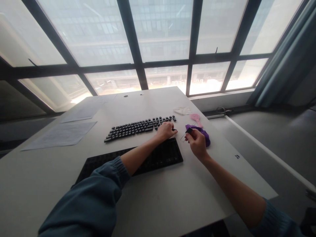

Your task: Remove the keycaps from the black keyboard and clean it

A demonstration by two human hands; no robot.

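Note:
My left hand (pixel 166 130) is curled closed at the right end of a row of loose black keycaps (pixel 138 127), pinching one small black keycap at its fingertips. My right hand (pixel 197 141) is closed on another black keycap (pixel 189 130), held up just above the table. A black keyboard base (pixel 158 158) with its keycaps removed lies under my left forearm. A purple cloth (pixel 206 135) lies partly hidden behind my right hand.
A pink brush (pixel 196 118) and a whitish bag (pixel 182 110) lie beyond the cloth near the white table's (pixel 172 194) right edge. Paper sheets (pixel 63 134) lie at the left. Large windows stand behind the table; a grey sofa is at the right.

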